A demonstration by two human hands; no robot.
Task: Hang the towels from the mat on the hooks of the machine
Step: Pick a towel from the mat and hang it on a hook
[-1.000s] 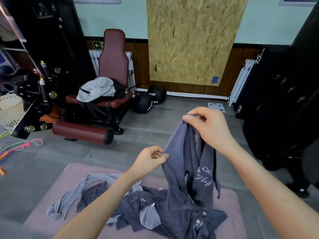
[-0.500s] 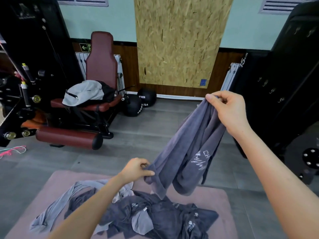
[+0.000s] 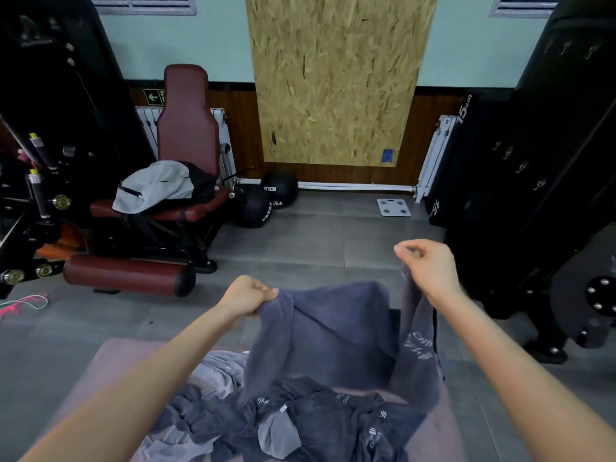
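Fingers (image 3: pixel 263 292) of both hands curl tight, pinching a grey towel (image 3: pixel 333 331) spread above the mat (image 3: pixel 110 358); left hand (image 3: pixel 248 295), right hand (image 3: pixel 428 268).

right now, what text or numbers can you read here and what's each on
"15cm": black pad, right side.
Arrow, letters cut off: green sign.
White print, blurred and upside down: medicine balls.
White print starting "CH", rest unclear: held towel.
Blue sticker on the board: too small to read.
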